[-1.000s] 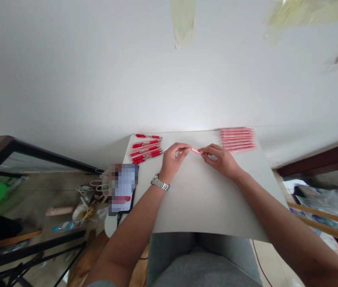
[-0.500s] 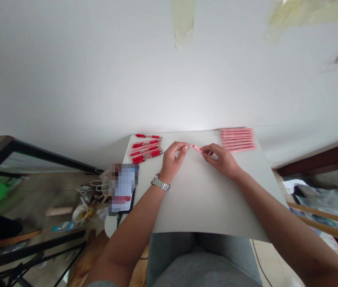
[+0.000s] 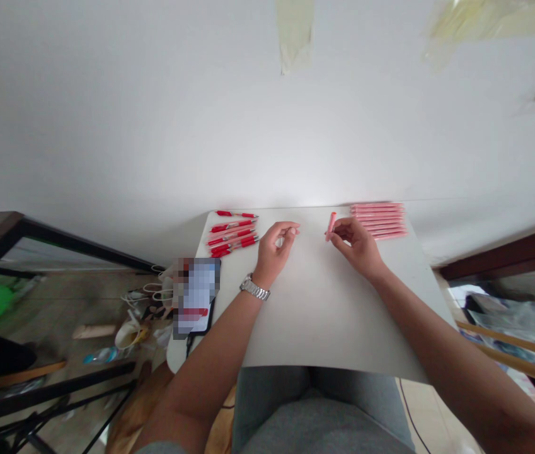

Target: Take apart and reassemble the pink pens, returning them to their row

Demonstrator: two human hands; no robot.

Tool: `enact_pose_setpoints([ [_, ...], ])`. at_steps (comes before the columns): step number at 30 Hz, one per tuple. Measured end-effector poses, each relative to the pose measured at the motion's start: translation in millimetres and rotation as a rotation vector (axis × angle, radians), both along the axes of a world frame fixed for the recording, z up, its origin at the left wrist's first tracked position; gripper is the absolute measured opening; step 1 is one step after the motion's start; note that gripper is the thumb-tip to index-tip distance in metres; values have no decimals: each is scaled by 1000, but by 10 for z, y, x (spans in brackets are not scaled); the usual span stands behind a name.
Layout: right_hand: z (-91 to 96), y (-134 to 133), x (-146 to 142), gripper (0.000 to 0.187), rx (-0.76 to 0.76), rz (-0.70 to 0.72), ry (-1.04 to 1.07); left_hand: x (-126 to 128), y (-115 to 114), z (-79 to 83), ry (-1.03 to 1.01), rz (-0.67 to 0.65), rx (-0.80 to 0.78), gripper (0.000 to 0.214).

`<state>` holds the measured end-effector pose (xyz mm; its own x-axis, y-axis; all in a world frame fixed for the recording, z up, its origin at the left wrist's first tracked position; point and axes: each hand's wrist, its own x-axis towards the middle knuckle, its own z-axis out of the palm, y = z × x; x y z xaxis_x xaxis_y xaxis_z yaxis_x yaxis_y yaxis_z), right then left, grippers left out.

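My right hand (image 3: 356,243) pinches a short pink pen part (image 3: 331,225) and holds it nearly upright, just left of a neat row of pink pen barrels (image 3: 378,219) at the back right of the white table (image 3: 314,315). My left hand (image 3: 274,246), with a metal watch on the wrist, is closed in a pinch on something small that I cannot make out. It hovers to the right of several red pens (image 3: 232,232) lying at the back left of the table.
A phone (image 3: 196,296) lies on the table's left edge. Left of the table is a glass-topped dark-framed stand (image 3: 35,246) with cluttered items beneath. A white wall rises behind. A dark wooden edge (image 3: 508,252) and bags are at the right.
The two hands held one pink piece together, then pulled apart. My right hand has carried the pink part right and back toward the pink row; my left hand stayed almost in place.
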<state>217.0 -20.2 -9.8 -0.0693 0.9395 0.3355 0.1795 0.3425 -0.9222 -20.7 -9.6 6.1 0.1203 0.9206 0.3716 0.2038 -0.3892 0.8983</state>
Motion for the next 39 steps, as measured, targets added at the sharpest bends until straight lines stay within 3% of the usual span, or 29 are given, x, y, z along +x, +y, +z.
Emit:
enact_pose_setpoints([
  [9, 18, 8, 18, 66, 90, -88, -38, -22, 20, 4, -2, 11, 5, 31],
  [26, 24, -1, 101, 50, 191, -187, -226, -36, 31, 17, -15, 29, 19, 31],
  [33, 30, 20, 143, 42, 122, -149, -472, -36, 32, 11, -14, 28, 10, 33],
  [39, 45, 17, 113, 42, 142, -178, -324, -33, 29, 20, -26, 29, 10, 31],
])
